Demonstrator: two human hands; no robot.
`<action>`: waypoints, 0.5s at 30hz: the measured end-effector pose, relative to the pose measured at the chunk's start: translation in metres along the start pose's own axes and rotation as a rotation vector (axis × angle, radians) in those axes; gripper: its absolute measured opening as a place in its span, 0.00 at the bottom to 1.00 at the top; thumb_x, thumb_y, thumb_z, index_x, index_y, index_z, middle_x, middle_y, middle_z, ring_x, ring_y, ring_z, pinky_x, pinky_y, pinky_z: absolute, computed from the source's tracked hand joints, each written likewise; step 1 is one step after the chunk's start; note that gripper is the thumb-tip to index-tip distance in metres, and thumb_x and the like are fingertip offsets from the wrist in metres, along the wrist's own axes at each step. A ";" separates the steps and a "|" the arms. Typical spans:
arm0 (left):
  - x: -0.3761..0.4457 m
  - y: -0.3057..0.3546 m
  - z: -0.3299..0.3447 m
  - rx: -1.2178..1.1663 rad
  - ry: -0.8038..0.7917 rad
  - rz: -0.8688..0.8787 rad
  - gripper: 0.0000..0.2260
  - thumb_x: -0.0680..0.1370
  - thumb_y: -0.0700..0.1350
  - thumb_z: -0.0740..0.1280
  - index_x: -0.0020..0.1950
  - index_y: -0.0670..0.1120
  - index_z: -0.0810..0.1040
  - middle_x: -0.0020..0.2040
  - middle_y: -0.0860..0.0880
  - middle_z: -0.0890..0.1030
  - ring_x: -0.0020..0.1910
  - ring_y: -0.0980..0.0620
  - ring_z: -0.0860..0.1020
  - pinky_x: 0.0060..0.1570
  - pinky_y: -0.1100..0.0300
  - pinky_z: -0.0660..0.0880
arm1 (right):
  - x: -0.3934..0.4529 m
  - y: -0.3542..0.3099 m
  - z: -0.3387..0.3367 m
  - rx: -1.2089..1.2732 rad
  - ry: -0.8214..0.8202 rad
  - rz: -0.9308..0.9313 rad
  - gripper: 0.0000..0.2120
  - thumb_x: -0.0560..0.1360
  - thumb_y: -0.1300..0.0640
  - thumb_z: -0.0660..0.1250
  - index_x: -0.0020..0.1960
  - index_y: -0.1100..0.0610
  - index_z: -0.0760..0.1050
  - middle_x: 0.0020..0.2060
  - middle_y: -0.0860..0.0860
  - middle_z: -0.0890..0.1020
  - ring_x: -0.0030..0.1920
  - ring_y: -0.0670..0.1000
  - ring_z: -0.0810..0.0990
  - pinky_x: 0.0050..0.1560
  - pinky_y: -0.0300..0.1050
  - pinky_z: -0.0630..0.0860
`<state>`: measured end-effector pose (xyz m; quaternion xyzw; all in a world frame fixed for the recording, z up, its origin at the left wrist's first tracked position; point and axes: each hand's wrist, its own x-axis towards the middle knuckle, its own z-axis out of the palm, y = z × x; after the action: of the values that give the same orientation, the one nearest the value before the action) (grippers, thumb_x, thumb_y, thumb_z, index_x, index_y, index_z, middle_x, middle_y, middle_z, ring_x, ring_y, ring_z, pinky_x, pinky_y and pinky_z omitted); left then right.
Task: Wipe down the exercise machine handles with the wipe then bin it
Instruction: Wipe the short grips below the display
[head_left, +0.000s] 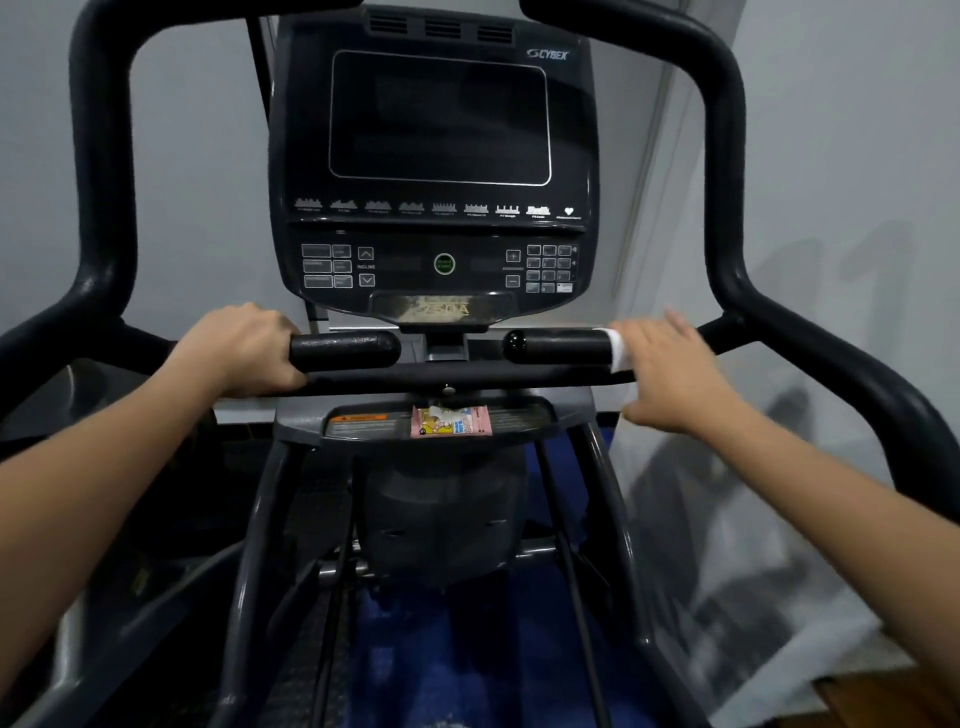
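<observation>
Step in hand: wiping of the short grips, judged under way. The right hand (670, 371), right of centre in the frame, presses a white wipe (619, 353) round the outer end of the right grip (558, 346). Its fingers are motion-blurred; they appear draped over the bar with the wipe beneath, but how tightly they close cannot be told. The left hand (244, 351), left of centre, is wrapped fully round the outer end of the left grip (345, 349), fingers curled under, forearm running in from the lower left.

Next move, in my judgement: draw the wipe along the right grip toward its rounded inner end, then cover the left grip and the tall curved side handles (98, 171).

A pink wipe sachet (451, 422) lies torn on the ledge below the console (439, 156). No bin is in view.
</observation>
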<state>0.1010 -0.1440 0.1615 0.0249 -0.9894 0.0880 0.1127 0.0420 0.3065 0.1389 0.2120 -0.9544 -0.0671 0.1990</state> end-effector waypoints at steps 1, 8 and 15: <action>0.000 0.000 0.000 -0.003 -0.002 -0.002 0.12 0.71 0.57 0.73 0.35 0.51 0.77 0.34 0.49 0.77 0.36 0.43 0.77 0.37 0.56 0.72 | -0.004 0.017 -0.003 -0.072 -0.053 0.027 0.42 0.62 0.49 0.77 0.72 0.56 0.65 0.64 0.53 0.77 0.68 0.53 0.73 0.81 0.51 0.46; -0.001 0.001 -0.001 -0.007 -0.010 -0.010 0.14 0.71 0.58 0.74 0.34 0.51 0.76 0.34 0.48 0.78 0.37 0.42 0.77 0.37 0.55 0.75 | -0.010 0.018 -0.002 -0.303 -0.147 0.128 0.51 0.68 0.35 0.68 0.78 0.63 0.54 0.75 0.60 0.66 0.78 0.58 0.60 0.80 0.56 0.39; -0.002 0.002 -0.003 0.008 -0.012 -0.010 0.12 0.71 0.59 0.73 0.38 0.51 0.79 0.35 0.47 0.78 0.37 0.42 0.77 0.38 0.56 0.73 | 0.020 0.029 -0.008 -0.218 -0.258 0.114 0.39 0.65 0.44 0.71 0.71 0.59 0.65 0.51 0.53 0.83 0.61 0.55 0.79 0.78 0.50 0.56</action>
<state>0.1033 -0.1416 0.1631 0.0310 -0.9896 0.0910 0.1073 0.0181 0.3235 0.1594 0.1242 -0.9696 -0.1855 0.1003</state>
